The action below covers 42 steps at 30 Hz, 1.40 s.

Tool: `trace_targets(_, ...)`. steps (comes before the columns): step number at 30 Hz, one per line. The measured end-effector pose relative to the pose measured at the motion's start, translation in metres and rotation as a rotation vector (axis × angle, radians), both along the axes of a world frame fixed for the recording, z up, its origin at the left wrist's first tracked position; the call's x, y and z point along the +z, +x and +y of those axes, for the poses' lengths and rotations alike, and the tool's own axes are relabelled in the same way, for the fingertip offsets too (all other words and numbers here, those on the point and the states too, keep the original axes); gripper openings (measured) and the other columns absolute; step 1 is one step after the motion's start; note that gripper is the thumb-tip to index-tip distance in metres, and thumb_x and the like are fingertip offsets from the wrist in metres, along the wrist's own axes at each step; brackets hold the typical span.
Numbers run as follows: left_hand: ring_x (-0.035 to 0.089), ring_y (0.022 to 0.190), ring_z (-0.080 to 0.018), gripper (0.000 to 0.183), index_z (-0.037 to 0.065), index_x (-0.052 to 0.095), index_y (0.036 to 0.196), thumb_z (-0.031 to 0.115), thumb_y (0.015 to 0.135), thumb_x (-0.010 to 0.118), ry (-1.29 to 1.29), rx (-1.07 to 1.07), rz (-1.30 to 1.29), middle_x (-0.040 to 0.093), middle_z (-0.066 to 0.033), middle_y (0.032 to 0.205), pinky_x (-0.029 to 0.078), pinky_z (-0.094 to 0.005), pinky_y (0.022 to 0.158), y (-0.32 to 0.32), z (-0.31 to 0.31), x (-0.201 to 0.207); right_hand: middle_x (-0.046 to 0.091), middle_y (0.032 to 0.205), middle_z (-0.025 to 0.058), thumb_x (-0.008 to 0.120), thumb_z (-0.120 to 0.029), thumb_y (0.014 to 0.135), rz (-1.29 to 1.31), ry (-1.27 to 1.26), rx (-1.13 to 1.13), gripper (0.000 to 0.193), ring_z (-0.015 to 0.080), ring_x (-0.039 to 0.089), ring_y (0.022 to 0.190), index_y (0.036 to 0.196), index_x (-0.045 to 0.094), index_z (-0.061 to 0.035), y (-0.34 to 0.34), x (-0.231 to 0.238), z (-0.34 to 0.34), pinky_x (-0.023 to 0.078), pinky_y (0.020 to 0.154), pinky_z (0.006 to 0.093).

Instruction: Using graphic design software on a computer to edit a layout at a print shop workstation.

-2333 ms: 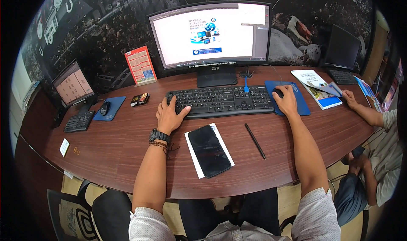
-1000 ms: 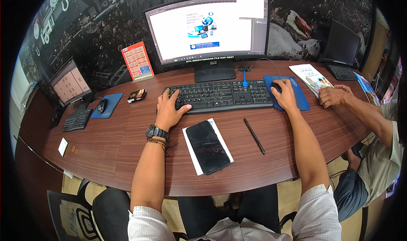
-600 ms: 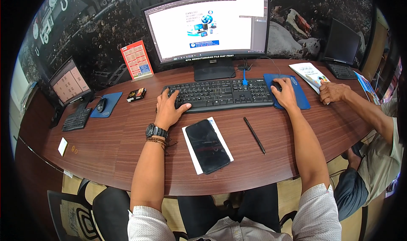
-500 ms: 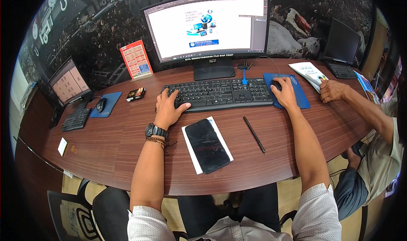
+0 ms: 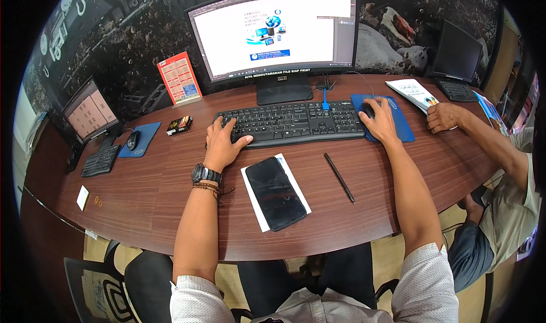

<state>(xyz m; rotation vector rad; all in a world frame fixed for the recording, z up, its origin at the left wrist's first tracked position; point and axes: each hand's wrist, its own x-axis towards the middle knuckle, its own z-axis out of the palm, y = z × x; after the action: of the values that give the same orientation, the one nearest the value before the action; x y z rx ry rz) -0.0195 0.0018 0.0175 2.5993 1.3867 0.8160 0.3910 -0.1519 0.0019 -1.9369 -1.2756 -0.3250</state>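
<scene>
My left hand (image 5: pixel 223 143) rests on the left end of a black keyboard (image 5: pixel 284 123), its fingers spread over the keys and the thumb stretched out at the near edge. A dark computer mouse (image 5: pixel 369 110) lies under my right hand (image 5: pixel 380 120) on a blue mouse pad (image 5: pixel 402 129), the fingers curved over it. Behind the keyboard a curved monitor (image 5: pixel 318 38) shows a white page with blue artwork. Between my forearms a black phone (image 5: pixel 277 195) lies on a white sheet (image 5: pixel 255 202), and a black pen (image 5: pixel 339 178) lies to its right.
At the right another person's hand (image 5: pixel 443 117) touches a white booklet (image 5: pixel 410 92). A second monitor, small keyboard and mouse (image 5: pixel 133 140) stand at the left. A red calendar (image 5: pixel 180 78), a small dark box (image 5: pixel 180 125) and a dark monitor (image 5: pixel 459 50) are farther back.
The view has shifted slightly. My left hand stays at the keyboard's left end and my right hand stays on the mouse. The other person's hand has turned a little beside the booklet.
</scene>
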Motion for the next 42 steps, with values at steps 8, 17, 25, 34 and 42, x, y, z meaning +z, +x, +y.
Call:
trace_targets(8,0.030,0.138,-0.0456,0.076,0.003,0.055,0.137,0.051,0.082,0.074,0.017,0.023,0.012,0.037,-0.0320,0.147,0.026,-0.0546,0.113,0.000,-0.002,0.000,0.060,0.109,0.0110,0.062,-0.007,0.083,-0.173,-0.108,0.432,0.018,0.0334,0.047,0.120,0.096,0.074,-0.0072,-0.027,0.021,-0.003,0.040,0.104,0.0432)
trace_targets(17,0.027,0.140,-0.0463,0.078,0.003,0.052,0.139,0.052,0.082,0.073,0.010,0.012,-0.001,0.034,-0.0332,0.148,0.023,-0.0552,0.114,-0.001,0.000,-0.005,0.059,0.122,0.0128,0.060,-0.019,0.091,-0.200,-0.237,0.364,0.021,0.0391,0.031,0.141,0.106,0.072,-0.0120,-0.038,0.020,0.002,0.019,0.118,0.0575)
trace_targets(25,0.025,0.141,-0.0483,0.083,0.004,0.050,0.142,0.059,0.083,0.070,-0.013,0.055,0.024,0.033,-0.0336,0.149,0.021,-0.0588,0.114,-0.002,0.001,-0.007,0.053,0.128,0.0152,0.060,-0.032,0.093,-0.341,-0.133,0.258,0.027,0.0392,0.032,0.138,0.107,0.074,-0.0137,-0.051,0.016,0.003,0.016,0.116,0.0622)
trace_targets(34,0.024,0.142,-0.0497,0.091,0.003,0.044,0.146,0.067,0.084,0.064,-0.102,0.109,0.052,0.031,-0.0339,0.150,0.021,-0.0600,0.113,-0.002,0.003,-0.006,0.057,0.120,0.0152,0.068,-0.024,0.085,-0.232,-0.132,0.097,0.023,0.0350,0.047,0.123,0.101,0.074,-0.0093,-0.012,0.025,-0.012,0.034,0.110,0.0504)
trace_targets(42,0.024,0.142,-0.0488,0.091,0.003,0.043,0.146,0.067,0.084,0.063,-0.100,0.100,0.049,0.032,-0.0339,0.150,0.020,-0.0592,0.114,-0.002,0.004,-0.008,0.051,0.130,0.0160,0.068,-0.026,0.085,0.103,-0.082,0.039,0.041,0.0378,0.055,0.118,0.122,0.066,-0.0109,0.009,0.002,-0.005,0.046,0.100,0.0451)
